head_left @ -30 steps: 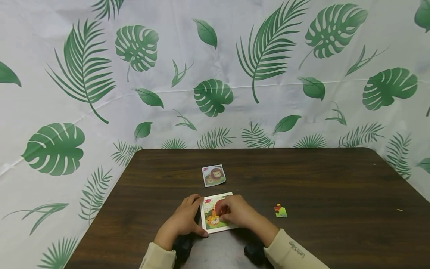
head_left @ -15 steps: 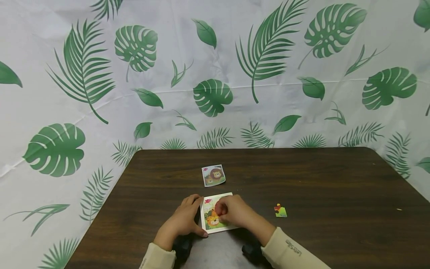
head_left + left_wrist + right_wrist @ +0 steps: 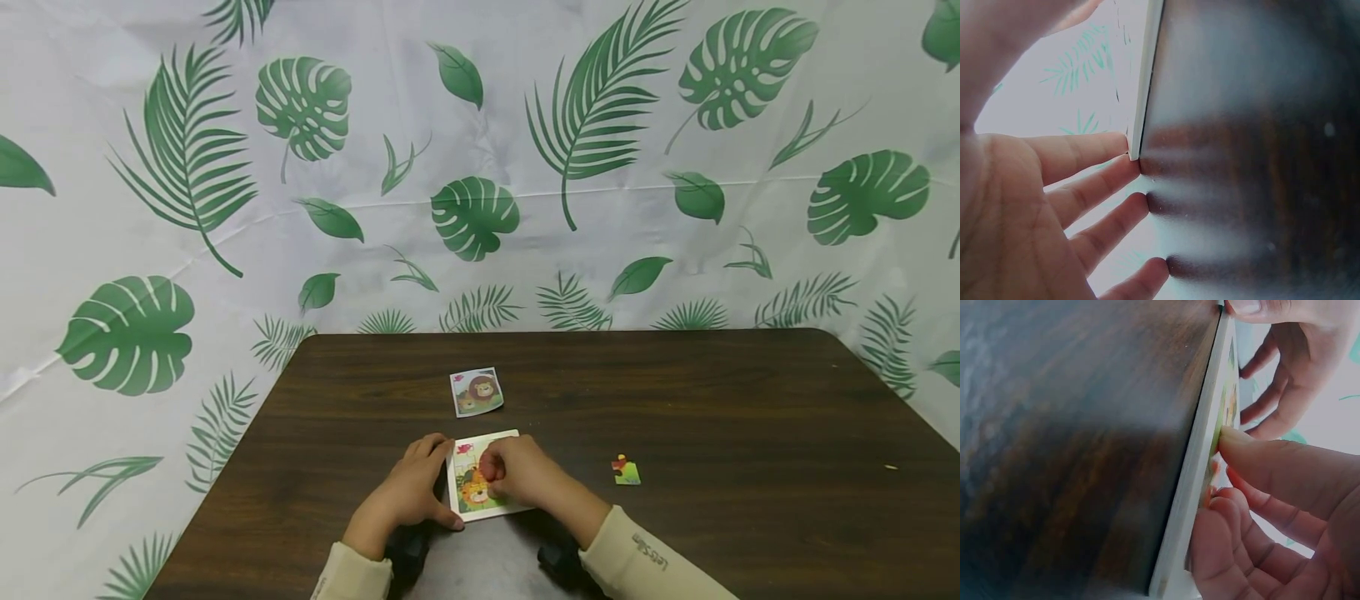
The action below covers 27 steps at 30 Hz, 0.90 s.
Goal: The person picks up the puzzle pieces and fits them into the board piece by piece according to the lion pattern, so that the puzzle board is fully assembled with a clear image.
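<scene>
A white-framed lion jigsaw puzzle (image 3: 472, 487) lies on the table before me. My left hand (image 3: 408, 492) holds its left side, the thumb at the near corner and the index finger at the far one. In the left wrist view, straight left fingers (image 3: 1100, 194) rest on the tabletop around the board's corner. Over the right half of the puzzle, my right hand (image 3: 525, 471) has its fingers curled and its thumb down at the picture. The right wrist view shows an orange puzzle piece (image 3: 1212, 490) at those fingertips, mostly hidden by them. Another puzzle piece, yellow-green and red (image 3: 626, 471), lies to the right.
Beyond the board lies a small lion picture card (image 3: 477, 392). The dark wooden table (image 3: 712, 400) reaches back to a white cloth with green leaves (image 3: 480, 217). A small pale scrap (image 3: 891, 467) lies far right.
My right wrist and sleeve have shifted slightly left while the fingers stay over the same part of the puzzle. The left hand, the card and the loose piece have not moved.
</scene>
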Tool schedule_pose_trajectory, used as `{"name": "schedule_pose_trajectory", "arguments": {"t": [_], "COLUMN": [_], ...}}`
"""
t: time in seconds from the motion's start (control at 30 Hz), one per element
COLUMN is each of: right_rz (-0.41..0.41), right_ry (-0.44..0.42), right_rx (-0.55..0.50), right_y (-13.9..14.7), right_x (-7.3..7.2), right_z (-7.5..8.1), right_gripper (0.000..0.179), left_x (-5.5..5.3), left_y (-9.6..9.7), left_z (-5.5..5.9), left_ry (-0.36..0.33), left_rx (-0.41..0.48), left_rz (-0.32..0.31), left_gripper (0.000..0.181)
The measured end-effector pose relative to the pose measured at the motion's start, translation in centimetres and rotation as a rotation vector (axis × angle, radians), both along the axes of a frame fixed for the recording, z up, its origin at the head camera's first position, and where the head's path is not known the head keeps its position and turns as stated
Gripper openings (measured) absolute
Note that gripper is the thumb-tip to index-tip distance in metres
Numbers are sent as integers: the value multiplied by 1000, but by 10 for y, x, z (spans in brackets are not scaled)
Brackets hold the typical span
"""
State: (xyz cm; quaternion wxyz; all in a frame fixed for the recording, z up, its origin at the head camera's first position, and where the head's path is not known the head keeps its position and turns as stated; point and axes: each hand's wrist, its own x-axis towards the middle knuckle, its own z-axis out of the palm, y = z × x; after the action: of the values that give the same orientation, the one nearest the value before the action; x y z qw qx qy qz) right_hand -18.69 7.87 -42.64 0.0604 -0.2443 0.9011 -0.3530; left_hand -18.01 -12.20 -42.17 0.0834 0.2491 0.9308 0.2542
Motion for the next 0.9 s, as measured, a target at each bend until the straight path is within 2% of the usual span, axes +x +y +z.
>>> {"name": "schedule_pose_trajectory", "arguments": {"t": [0.4,0.57,0.67,0.77,0.9], "right_rz": [25,68,113,153,148], "right_ry": [-20,-30,-68,-152,-234], "right_rx": [18,4,-43,-127,-223], "right_y": [-1,3,10,20,38], "right_x": [-2,-4,-5,-8,-11], "right_z": [1,-1,-2,-1,-1], "right_gripper": [23,21,14,6,11], "left_x": [1,1,2,2,2], "left_y": [-2,-1,0,1,2], "left_z": [2,1,1,1,2], "left_ry": [-4,-2,-11,-14,-16], "left_rx": [5,5,7,8,0], "left_rz": [10,3,1,6,16], "left_gripper": [101,100,101,100,99]}}
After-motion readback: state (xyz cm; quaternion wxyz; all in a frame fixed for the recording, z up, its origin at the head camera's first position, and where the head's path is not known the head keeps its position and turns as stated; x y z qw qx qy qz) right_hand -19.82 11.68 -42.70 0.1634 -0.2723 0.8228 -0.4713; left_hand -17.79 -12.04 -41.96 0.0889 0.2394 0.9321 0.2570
